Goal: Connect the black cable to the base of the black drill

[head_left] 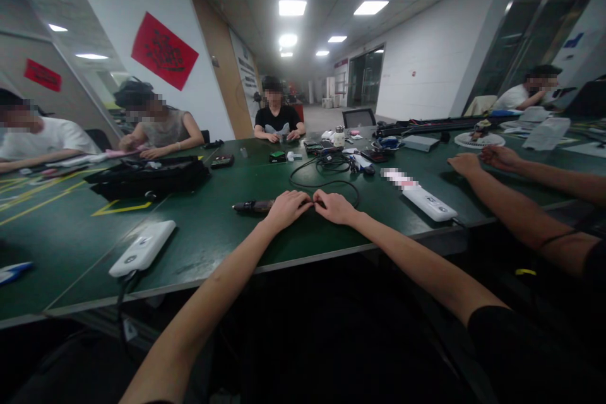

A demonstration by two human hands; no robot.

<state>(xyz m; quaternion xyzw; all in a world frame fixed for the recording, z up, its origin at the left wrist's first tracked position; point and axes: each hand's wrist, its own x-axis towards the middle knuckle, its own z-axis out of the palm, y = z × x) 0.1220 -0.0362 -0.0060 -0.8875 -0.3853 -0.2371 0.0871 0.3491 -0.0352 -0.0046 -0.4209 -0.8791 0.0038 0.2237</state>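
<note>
My left hand [287,208] and my right hand [334,207] rest close together on the green table [213,233], fingertips nearly touching. Both are curled, pinching something small and dark between them that I cannot make out. A dark cylindrical tool [252,206] lies just left of my left hand, touching or nearly touching it. A black cable [326,184] loops on the table behind my hands and runs toward my right hand.
White power strips lie at left [142,247] and right [428,202]. A black bag [149,175] sits at left. Another person's arms [516,202] reach in from the right. Several people sit around the table, with small gadgets [331,151] in the middle.
</note>
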